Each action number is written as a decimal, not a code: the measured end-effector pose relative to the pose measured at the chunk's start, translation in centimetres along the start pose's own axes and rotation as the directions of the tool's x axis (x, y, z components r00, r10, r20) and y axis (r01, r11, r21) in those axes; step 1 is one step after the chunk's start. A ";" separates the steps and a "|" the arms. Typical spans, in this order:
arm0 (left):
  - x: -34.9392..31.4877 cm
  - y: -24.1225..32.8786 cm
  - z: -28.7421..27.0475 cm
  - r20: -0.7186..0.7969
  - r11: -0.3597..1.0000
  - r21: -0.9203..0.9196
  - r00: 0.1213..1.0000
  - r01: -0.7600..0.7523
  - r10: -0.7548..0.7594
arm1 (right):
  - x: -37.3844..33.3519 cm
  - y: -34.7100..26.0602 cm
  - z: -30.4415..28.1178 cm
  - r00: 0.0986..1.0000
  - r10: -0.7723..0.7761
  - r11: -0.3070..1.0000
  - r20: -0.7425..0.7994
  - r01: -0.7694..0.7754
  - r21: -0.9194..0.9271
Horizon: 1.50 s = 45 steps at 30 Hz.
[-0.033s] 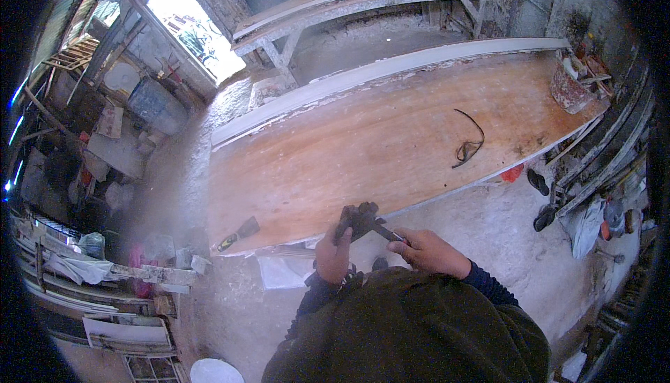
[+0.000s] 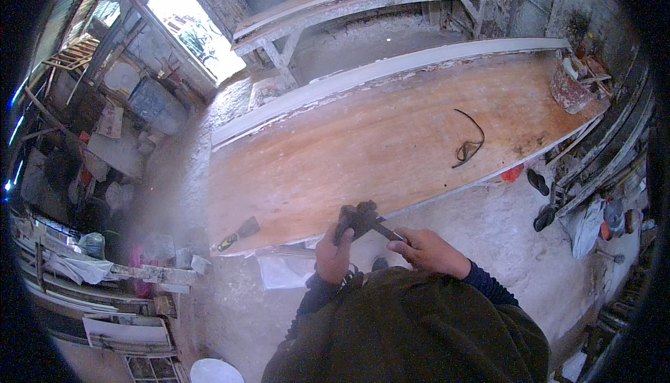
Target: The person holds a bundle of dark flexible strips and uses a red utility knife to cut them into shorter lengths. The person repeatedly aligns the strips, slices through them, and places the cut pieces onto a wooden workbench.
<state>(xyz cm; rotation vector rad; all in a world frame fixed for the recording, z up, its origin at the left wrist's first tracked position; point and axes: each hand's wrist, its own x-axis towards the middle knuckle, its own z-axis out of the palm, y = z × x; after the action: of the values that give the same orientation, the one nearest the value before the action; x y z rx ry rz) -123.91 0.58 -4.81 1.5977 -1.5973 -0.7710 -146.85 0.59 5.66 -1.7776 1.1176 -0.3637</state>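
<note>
Both hands up in front of the body, over the near edge of the wooden counter [image 2: 335,160]. Left hand [image 2: 333,256] grips a dark bundle [image 2: 358,220]; thumb lies against it, the fingers partly hidden behind but evidently clamped on it. Material unclear, perhaps cloth or a glove.

Right hand [image 2: 433,250] has its fingers clamped on the near end of a dark stick [image 2: 387,231], which slants up leftward to the bundle. Whether the two are joined or only touching, cannot tell. Left probably steadies the bundle while right controls the stick; held close to the chest, likely for a clear look and short reach.

Scraper [image 2: 240,234] flat at the counter's near left corner, handle toward the corner, blade inward. Seems laid there to be within left-hand reach yet out from under the hands. Strap [image 2: 470,147] loosely curved on the counter's right half, as if just dropped down. Bucket [image 2: 571,93] at the far right end, stuffed with odds and ends; the end spot presumably spares working surface. White strip [image 2: 391,74] runs along the counter's far side. Two dark slippers [image 2: 538,182] on the floor [image 2: 481,222], beyond the right edge.
</note>
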 end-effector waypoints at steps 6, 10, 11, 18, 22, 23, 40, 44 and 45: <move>0.1 0.8 -0.1 0.044 0.987 -0.141 0.996 -0.071 0.078 | -0.6 0.1 0.1 0.996 -0.065 0.996 -0.059 0.061 -0.064; 0.5 -0.7 0.1 0.142 0.984 -0.163 0.986 -0.068 0.091 | -0.9 -0.4 -0.2 0.990 -0.123 0.987 -0.067 0.115 -0.109; 0.5 -0.7 0.2 0.156 0.987 -0.143 0.983 -0.073 0.095 | -0.9 -0.2 -0.1 0.985 -0.147 0.985 -0.090 0.138 -0.104; -0.3 -3.7 1.4 0.218 0.985 -0.172 0.976 0.022 0.016 | -1.3 0.4 -0.1 0.968 -0.219 0.968 -0.126 0.200 -0.152; -0.6 -2.8 1.8 0.228 0.949 -0.311 0.973 0.046 0.027 | -1.3 1.5 -0.1 0.955 -0.259 0.957 -0.144 0.234 -0.174; -1.0 2.6 0.2 0.245 0.909 -0.402 0.970 0.108 -0.007 | -1.4 1.8 -0.4 0.962 -0.229 0.968 -0.145 0.210 -0.137; -3.0 7.8 -3.1 0.257 0.969 -0.235 0.966 0.074 -0.012 | -2.1 0.3 0.4 0.976 -0.210 0.974 -0.051 0.213 0.072; -3.5 3.7 -1.8 0.348 0.789 -0.485 0.911 0.378 -0.223 | -2.2 -0.4 0.5 0.986 -0.167 0.984 -0.011 0.167 0.065; -3.5 2.9 -1.5 0.360 0.742 -0.539 0.905 0.399 -0.225 | -2.2 -0.1 0.8 0.984 -0.178 0.980 -0.022 0.179 0.086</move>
<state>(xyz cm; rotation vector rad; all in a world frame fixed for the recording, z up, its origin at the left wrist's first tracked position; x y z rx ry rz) -124.45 4.35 -1.92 1.3184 -1.0728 -1.5724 -147.46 2.83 5.81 -1.8039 0.9400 -0.5267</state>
